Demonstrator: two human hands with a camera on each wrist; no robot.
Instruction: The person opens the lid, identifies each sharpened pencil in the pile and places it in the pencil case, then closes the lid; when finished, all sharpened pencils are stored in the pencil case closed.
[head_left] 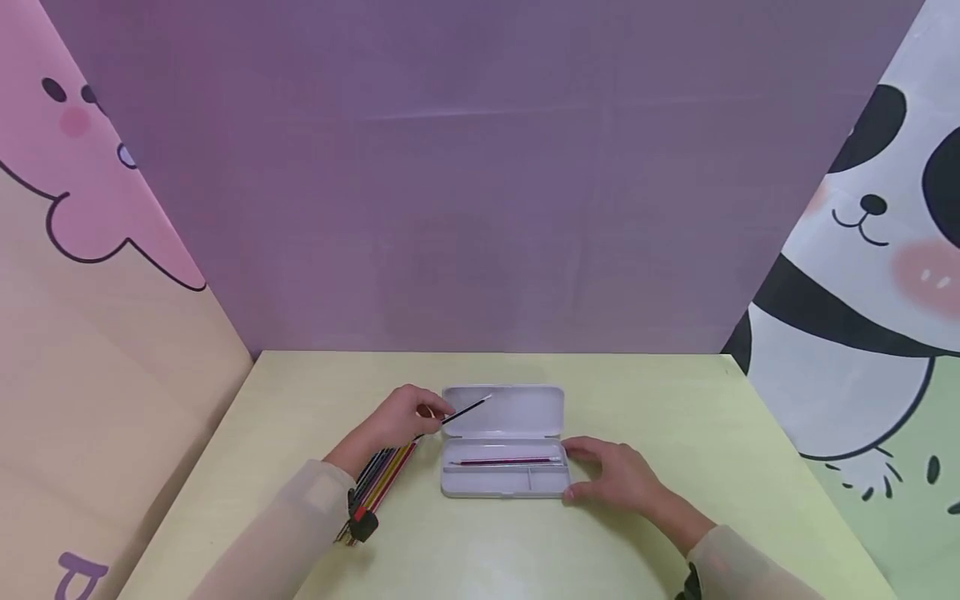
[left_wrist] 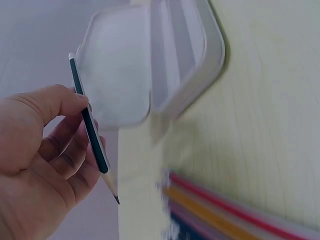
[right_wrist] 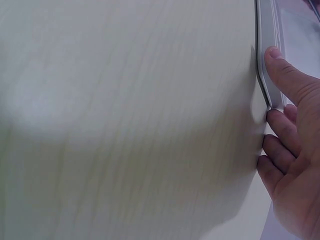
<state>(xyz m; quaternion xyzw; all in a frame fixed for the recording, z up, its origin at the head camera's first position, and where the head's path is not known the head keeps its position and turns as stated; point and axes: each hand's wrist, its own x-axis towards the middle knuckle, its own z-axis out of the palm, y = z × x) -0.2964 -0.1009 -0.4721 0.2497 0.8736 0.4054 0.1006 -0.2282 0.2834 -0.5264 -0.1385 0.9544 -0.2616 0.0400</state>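
My left hand (head_left: pixel 408 417) pinches a dark green pencil (left_wrist: pixel 90 125) between thumb and fingers. The pencil has a white end and a sharpened tip, which points down toward my wrist side in the left wrist view. It is held in the air beside the raised lid (head_left: pixel 517 412) of a white pencil case (head_left: pixel 487 482). Inside the case's long back compartment lies a dark red pencil (head_left: pixel 506 461). My right hand (head_left: pixel 611 473) holds the case by its right end, thumb at the front corner and index finger at the back corner. In the right wrist view the thumb (right_wrist: pixel 287 72) touches the rim.
A bundle of several coloured pencils (head_left: pixel 390 471) lies on the pale wooden table (head_left: pixel 637 400), left of the case and partly under my left forearm. A black object (head_left: pixel 364 525) sits at its near end. A purple wall (head_left: pixel 480 183) rises behind the table.
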